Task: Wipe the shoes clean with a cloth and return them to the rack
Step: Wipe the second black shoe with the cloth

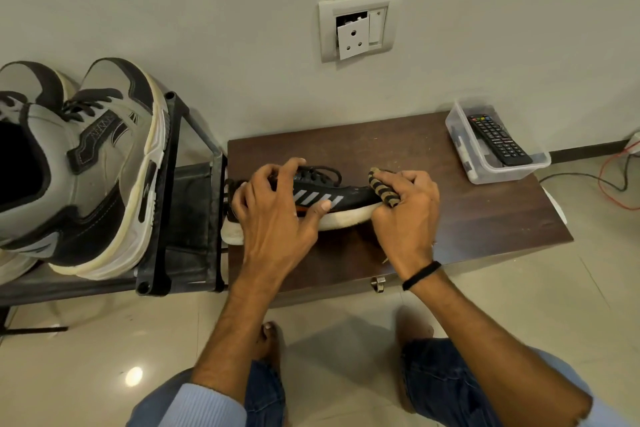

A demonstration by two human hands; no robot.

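A black sneaker [349,196] with white stripes and a white sole lies on its side on a low dark wooden table [467,218], toe to the right. My left hand [277,211] grips its heel and laces. My right hand [405,208] presses a striped black-and-tan cloth [382,189] against the toe. A pair of grey-and-black high-top shoes [104,166] stands on the black shoe rack [162,253] at the left.
A clear plastic box [485,170] holding a remote control [498,139] sits at the table's back right corner. A broken wall socket [358,26] is above the table. Cables [616,184] trail on the tiled floor at right. My feet are below the table's front edge.
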